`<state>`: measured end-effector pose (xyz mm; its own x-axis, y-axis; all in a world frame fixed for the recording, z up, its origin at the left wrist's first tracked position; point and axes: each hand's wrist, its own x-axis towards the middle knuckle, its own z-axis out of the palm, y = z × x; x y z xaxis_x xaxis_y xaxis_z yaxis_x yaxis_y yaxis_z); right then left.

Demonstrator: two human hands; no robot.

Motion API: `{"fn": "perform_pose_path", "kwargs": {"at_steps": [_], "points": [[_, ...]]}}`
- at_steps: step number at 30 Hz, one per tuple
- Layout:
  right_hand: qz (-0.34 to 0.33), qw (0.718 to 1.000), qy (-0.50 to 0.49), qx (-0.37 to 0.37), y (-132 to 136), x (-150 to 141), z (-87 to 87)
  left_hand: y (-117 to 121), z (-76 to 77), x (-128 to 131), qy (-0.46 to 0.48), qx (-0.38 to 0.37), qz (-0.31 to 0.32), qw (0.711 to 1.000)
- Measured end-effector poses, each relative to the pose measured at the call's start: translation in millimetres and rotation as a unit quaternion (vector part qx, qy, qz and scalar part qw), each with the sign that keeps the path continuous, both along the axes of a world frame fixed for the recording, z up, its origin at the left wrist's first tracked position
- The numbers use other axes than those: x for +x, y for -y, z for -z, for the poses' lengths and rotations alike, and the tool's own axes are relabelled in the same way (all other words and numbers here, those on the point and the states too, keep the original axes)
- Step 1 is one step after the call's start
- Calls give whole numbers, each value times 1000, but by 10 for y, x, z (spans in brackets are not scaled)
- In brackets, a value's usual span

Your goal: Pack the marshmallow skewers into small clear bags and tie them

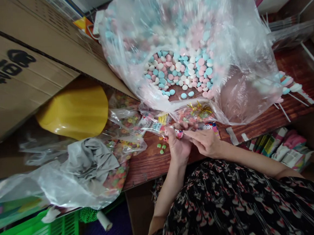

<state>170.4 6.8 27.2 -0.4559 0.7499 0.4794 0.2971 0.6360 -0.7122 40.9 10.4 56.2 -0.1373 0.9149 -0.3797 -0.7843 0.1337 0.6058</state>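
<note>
My left hand [179, 146] is closed around a small clear plastic packet with colourful print [157, 127], thumb on top, and the packet's end sticks out to the left. My right hand [207, 142] meets it from the right, its fingertips pinched at the packet's near end. What exactly lies between those fingertips is too small to tell. Several green ring-shaped candies [161, 146] are loose on the wooden table [149, 165] left of my hands. Just beyond my fingers are yellow twist ties [163, 119] and a clear bag with gold ties [201, 110] over pinkish candies.
A large open plastic bag of pink, blue and white candies [182, 72] fills the back. Candy sticks [293, 85] lie right. To the left are a yellow scoop-like piece [75, 109], a grey cloth [92, 159], candy bags and a cardboard box [32, 57]. A green basket [39, 230] stands below.
</note>
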Motion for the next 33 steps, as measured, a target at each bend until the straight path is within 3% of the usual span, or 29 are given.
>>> {"fn": "perform_pose_path", "kwargs": {"at_steps": [6, 14, 18, 24, 29, 33], "points": [[-34, 998, -36, -32, 81, -73, 62, -15, 22, -21, 36, -22, 0, 999], [-98, 989, 26, -109, 1, 16, -30, 44, 34, 60, 27, -33, 20, 999], [-75, 991, 72, -78, 6, 30, 22, 74, 90, 115, 17, -28, 35, 999], [27, 999, -33, -16, 104, 9, 168, 54, 110, 151, 5, -57, 23, 998], [33, 999, 13, 3, 84, -30, 121, 109, 169, 281, -33, -32, 32, 998], [55, 998, -14, -15, 35, -60, 83, 185, 236, 320, -62, -11, 64, 996]]}}
